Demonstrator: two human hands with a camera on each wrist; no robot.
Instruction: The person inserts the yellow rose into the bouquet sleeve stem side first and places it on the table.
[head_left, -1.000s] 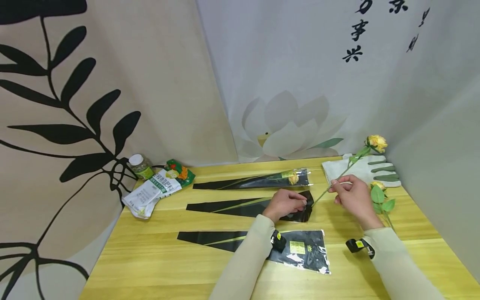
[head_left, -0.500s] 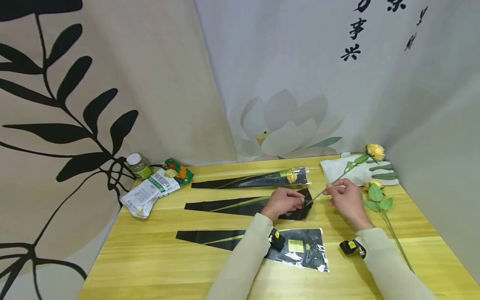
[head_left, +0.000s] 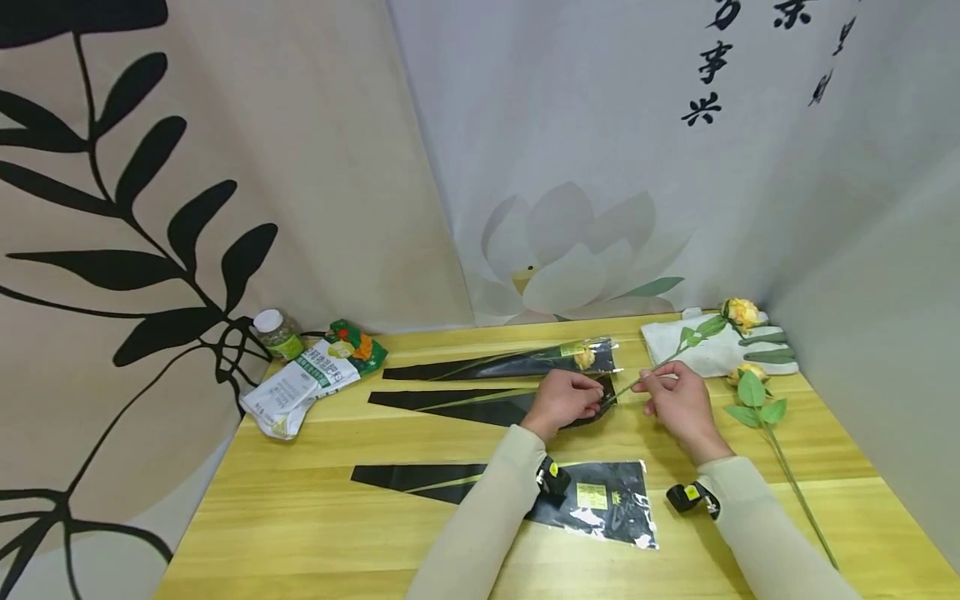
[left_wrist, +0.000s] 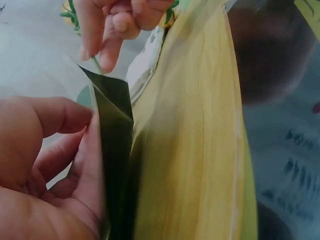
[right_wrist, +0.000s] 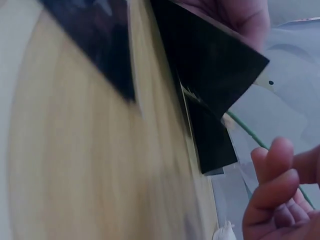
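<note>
My left hand (head_left: 562,402) pinches the open mouth of a black flower sleeve (head_left: 450,408), a long tapering wrapper lying across the table. In the right wrist view this sleeve (right_wrist: 210,55) gapes at its end. My right hand (head_left: 678,407) pinches the green stem of a yellow rose (head_left: 742,314) between thumb and fingers. The stem slants down to the left, its lower end reaching the sleeve's mouth; its tip is hidden there. The bloom points up and away over a white glove (head_left: 667,340). From the left wrist view, the sleeve (left_wrist: 112,115) stands between both hands.
Behind lies another sleeve (head_left: 495,364) with a yellow rose inside. A flat black sleeve (head_left: 626,508) is in front, partly under my left forearm. A second loose rose (head_left: 787,467) lies at right. A fertilizer bag (head_left: 318,375) and a lidded jar (head_left: 279,335) stand back left.
My right hand has moved left and slightly down, bringing the rose stem into the sleeve's mouth and lowering the bloom. My left hand keeps its grip, with the sleeve shifted slightly back.
</note>
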